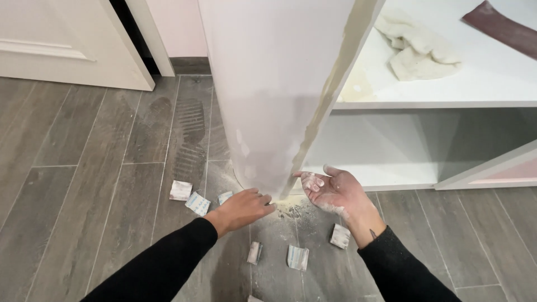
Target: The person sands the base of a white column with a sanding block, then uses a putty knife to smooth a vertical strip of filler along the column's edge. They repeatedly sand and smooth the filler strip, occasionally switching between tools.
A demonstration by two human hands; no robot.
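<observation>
My left hand reaches low to the bottom corner of a white upright panel, fingertips touching the floor at its base; whether it pinches anything I cannot tell. My right hand is turned palm up beside the panel's yellowish front edge, fingers spread, dusted with white powder, holding nothing. White dust lies on the grey floor between both hands. Both arms wear black sleeves.
Several small folded sandpaper pieces lie scattered on the grey plank floor. A white shelf unit at right carries a crumpled cloth and a dark red sandpaper sheet. A white door stands at upper left.
</observation>
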